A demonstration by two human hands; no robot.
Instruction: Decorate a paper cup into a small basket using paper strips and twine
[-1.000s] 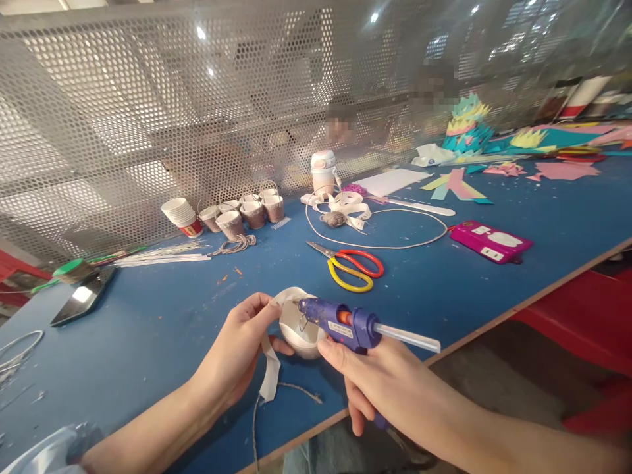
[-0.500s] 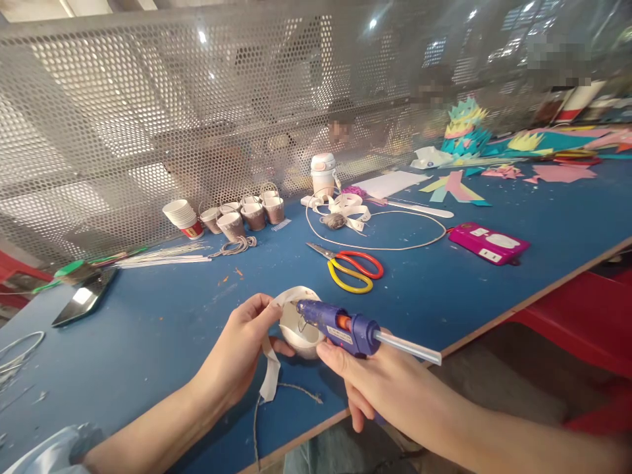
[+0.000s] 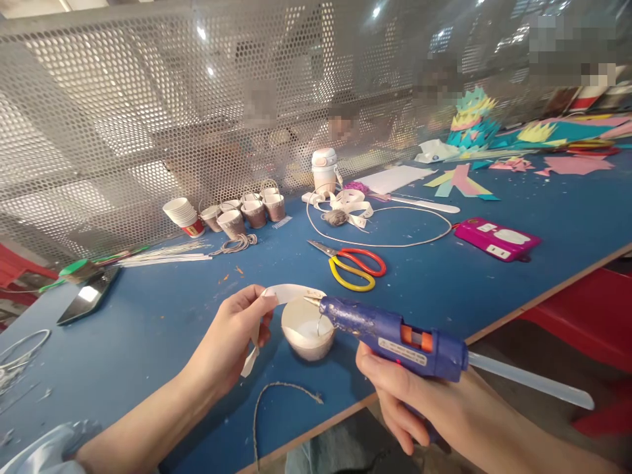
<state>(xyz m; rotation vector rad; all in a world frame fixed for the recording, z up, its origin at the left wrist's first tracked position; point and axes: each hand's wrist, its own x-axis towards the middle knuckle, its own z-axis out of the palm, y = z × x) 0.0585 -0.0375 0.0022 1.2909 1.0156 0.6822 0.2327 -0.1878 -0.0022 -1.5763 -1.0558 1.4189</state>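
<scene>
My right hand [image 3: 419, 401] is clenched around the handle of a blue glue gun [image 3: 395, 332], which I hold just above the table's near edge. A clear glue stick [image 3: 530, 380] juts from its back, and its nozzle touches the far end of a white paper strip [image 3: 291, 291]. My left hand [image 3: 232, 336] pinches that strip between thumb and fingertips, holding it arched over a small white cup [image 3: 307, 328]. The cup stands upright on the blue table [image 3: 148, 316] between my hands, its inside plain white, with a thin thread of glue hanging from the nozzle into it. The gun carries a white label, but its writing is too small to read. A length of twine [image 3: 281, 395] lies in front of the cup. Beyond it lie red-and-yellow scissors [image 3: 353, 263], a loop of pale cord [image 3: 385, 245] and a pink case [image 3: 496, 239] with white patches I cannot read. Farther back stand brown-wrapped cups [image 3: 247, 212] and a stack of paper cups [image 3: 182, 214] with a red band, the print illegible, against a perforated metal screen [image 3: 123, 118]. A phone [image 3: 89, 294] lies to the left.
</scene>
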